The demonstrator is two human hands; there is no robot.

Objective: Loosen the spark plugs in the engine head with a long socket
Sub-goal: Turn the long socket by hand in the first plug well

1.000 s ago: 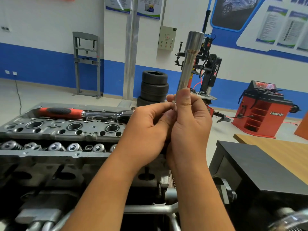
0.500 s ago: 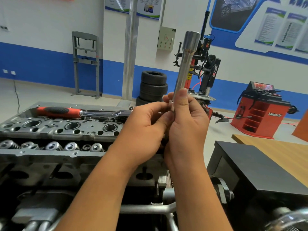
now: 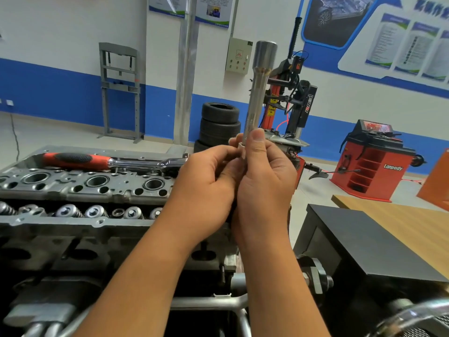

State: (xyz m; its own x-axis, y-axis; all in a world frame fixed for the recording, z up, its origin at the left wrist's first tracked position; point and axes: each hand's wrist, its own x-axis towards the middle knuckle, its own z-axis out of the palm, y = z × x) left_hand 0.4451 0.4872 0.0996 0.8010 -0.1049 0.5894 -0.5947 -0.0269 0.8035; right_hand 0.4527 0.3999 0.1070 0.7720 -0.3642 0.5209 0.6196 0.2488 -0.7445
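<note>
Both hands: your left hand (image 3: 206, 188) and right hand (image 3: 264, 183) are gripping the long socket (image 3: 258, 93) upright over the engine head's (image 3: 80, 188) right end. Looks like prep, so you're probably needing that ratchet (image 3: 109, 161) lying far left next.

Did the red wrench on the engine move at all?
No. The red-handled ratchet wrench still lies in the same spot across the far edge of the cylinder head; only the camera view shifted slightly.
</note>
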